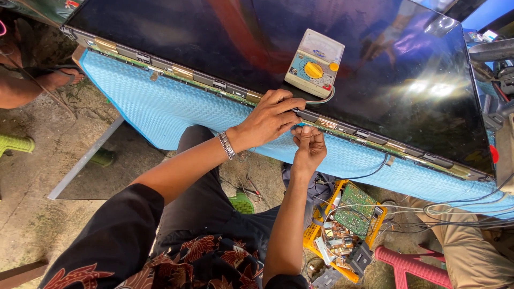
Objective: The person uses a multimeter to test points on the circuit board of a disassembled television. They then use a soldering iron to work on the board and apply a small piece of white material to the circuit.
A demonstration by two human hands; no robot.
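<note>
Head view: both hands' fingers [297,114] on screen panel's [375,69] lower edge

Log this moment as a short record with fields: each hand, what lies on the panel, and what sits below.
left hand: on the near edge of the flat display panel, fingers on its edge strip
right hand: just below the left, fingers pinched at the same strip
on panel: analog multimeter with yellow dial
under panel: blue padding
below: yellow crate holding a green circuit board

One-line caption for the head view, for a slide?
Both hands, left hand and right hand, work at the exposed edge strip of a flat panel; analog multimeter rests on top.
</note>
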